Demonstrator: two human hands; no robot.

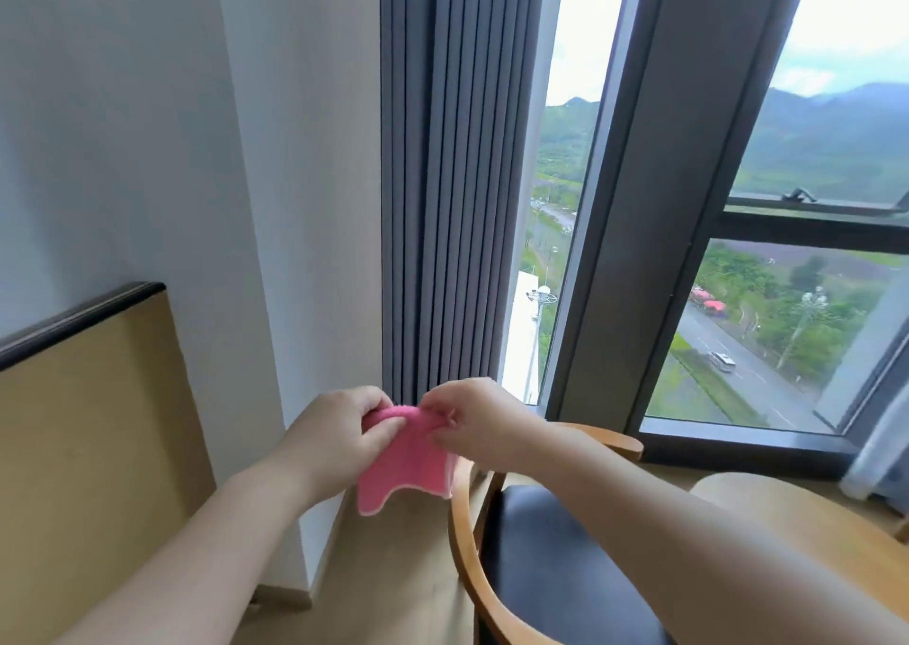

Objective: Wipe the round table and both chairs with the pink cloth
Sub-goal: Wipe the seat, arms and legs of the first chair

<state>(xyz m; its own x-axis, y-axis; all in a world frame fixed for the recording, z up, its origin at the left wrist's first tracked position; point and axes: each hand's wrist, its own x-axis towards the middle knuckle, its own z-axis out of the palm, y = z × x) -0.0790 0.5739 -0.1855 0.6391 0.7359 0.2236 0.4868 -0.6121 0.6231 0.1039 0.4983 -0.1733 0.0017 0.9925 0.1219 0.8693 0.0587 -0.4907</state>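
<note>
The 2 hands hold the pink cloth (406, 457) in the air, above the floor and just left of the chair (541, 546), touching no furniture. The left hand (339, 440) pinches the cloth's upper left edge between thumb and curled fingers; the right hand (467, 423) pinches the upper right edge in the same way. Both hands are therefore grasping the cloth, neither released nor empty.

The cloth's upper edge is bunched between the 2 grips and runs roughly horizontally from hand to hand. The rest of the cloth hangs straight down from that edge, its wavy pale-trimmed lower hem pointing at the floor, so the long axis appears close to vertical, though the bunching makes this uncertain. The cloth lies directly between and below the hands, equally near to each.

The chair has a curved wooden frame and a dark padded seat. Its backrest rail passes just right of the cloth's hanging hem, and the right forearm crosses above the seat. The right hand is thus the nearer to the chair. The round bench (797, 506) shows only as a pale curved edge to the right of the chair, well apart from the cloth. A second chair is not identifiable.

Judgement: the cloth appears to be undergoing folding or spreading before a wipe. The chair's rail, being nearest, would be the most direct surface to reach, by moving rightward and down.
</note>
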